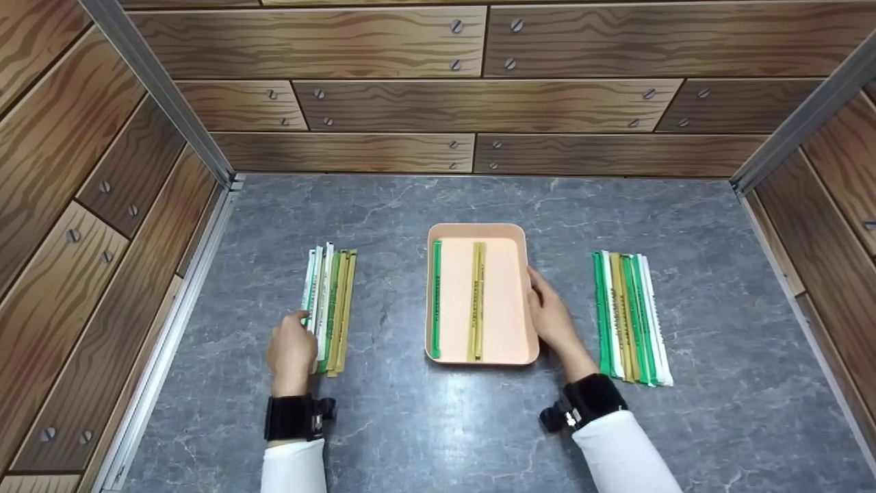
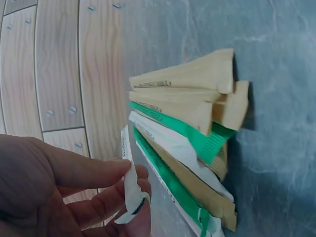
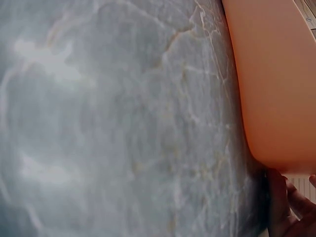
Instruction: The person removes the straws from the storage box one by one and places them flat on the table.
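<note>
My left hand (image 1: 292, 346) pinches a white paper-wrapped straw (image 2: 130, 185) between thumb and fingers. Its printed paper end juts past the thumb in the left wrist view. Just beside that hand lies the left bundle of wrapped straws (image 1: 340, 311), in tan, green and white. At the middle of the table is a peach tray (image 1: 506, 301) holding a green wrapped straw (image 1: 436, 298) along its left wall and tan wrapped straws (image 1: 477, 301) near its centre. My right hand (image 1: 556, 325) rests against the tray's right outer wall, its fingers fairly straight; in the right wrist view the fingertips meet the tray's side.
Another bundle of green, white and tan wrapped straws (image 1: 629, 318) lies right of the tray, beyond the right hand. Wood-patterned walls (image 1: 410, 106) close off the grey marbled table (image 1: 438, 418) at the back and both sides.
</note>
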Action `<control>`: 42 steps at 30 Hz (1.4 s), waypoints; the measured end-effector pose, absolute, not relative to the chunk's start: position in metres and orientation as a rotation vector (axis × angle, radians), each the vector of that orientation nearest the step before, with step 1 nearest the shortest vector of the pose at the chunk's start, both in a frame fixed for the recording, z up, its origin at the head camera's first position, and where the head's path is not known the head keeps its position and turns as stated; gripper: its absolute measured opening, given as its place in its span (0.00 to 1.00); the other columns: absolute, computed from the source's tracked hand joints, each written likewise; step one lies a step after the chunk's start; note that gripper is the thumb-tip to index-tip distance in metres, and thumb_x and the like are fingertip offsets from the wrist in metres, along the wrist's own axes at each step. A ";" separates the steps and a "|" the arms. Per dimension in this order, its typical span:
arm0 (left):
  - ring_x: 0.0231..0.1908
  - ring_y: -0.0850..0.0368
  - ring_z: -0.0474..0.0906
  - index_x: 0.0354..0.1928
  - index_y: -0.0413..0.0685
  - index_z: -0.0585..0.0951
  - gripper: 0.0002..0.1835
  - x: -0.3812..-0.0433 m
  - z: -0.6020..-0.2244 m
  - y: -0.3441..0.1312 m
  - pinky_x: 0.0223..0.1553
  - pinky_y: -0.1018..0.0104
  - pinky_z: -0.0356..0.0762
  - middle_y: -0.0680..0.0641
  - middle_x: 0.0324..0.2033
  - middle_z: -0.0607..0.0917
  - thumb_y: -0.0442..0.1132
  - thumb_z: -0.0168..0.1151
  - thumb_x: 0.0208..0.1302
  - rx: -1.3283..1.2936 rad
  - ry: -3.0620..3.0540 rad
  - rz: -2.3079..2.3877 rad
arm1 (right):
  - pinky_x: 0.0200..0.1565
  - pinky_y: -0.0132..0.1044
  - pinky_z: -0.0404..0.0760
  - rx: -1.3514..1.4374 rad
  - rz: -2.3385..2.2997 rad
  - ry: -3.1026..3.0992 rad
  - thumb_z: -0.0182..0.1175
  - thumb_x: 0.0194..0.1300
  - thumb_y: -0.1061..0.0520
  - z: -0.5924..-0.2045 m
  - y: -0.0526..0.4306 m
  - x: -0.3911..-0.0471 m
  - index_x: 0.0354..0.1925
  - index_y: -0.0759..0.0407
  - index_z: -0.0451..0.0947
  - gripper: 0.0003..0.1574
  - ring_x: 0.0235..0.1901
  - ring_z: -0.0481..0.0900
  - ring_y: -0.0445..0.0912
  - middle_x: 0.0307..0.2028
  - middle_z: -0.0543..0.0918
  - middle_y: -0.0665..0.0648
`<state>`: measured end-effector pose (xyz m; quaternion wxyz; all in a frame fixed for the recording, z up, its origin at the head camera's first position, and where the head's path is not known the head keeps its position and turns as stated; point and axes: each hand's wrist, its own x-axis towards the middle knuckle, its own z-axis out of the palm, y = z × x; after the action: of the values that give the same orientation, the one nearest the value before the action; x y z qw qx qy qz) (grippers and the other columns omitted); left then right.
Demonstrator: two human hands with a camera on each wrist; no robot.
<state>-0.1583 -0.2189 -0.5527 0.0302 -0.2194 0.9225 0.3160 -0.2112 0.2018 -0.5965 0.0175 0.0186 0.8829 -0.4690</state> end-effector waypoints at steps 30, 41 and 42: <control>0.41 0.45 0.80 0.59 0.38 0.77 0.24 -0.159 -0.529 -0.057 0.39 0.58 0.83 0.37 0.48 0.79 0.32 0.67 0.59 0.288 2.940 1.042 | 0.40 0.45 0.82 0.013 -1.497 2.545 0.49 0.75 0.63 -0.578 0.216 -0.202 0.74 0.60 0.59 0.32 0.51 0.79 0.61 0.57 0.75 0.72; 0.62 0.33 0.67 0.67 0.35 0.69 0.32 -0.165 -0.547 -0.008 0.60 0.46 0.71 0.29 0.63 0.68 0.31 0.64 0.61 0.292 2.919 0.846 | 0.34 0.43 0.83 0.120 -1.476 2.641 0.51 0.74 0.62 -0.583 0.210 -0.201 0.72 0.56 0.64 0.30 0.43 0.83 0.58 0.51 0.80 0.70; 0.63 0.31 0.64 0.68 0.35 0.67 0.33 -0.167 -0.549 -0.007 0.61 0.45 0.69 0.27 0.65 0.65 0.31 0.64 0.61 0.285 2.916 0.833 | 0.32 0.41 0.83 0.127 -1.487 2.643 0.51 0.74 0.62 -0.583 0.210 -0.200 0.71 0.55 0.65 0.29 0.42 0.83 0.57 0.50 0.80 0.70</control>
<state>-0.1667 -0.0073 -0.5492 0.0476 0.0935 0.9562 0.2732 -0.2003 0.2096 -0.5832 0.0529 0.0417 0.8695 -0.4893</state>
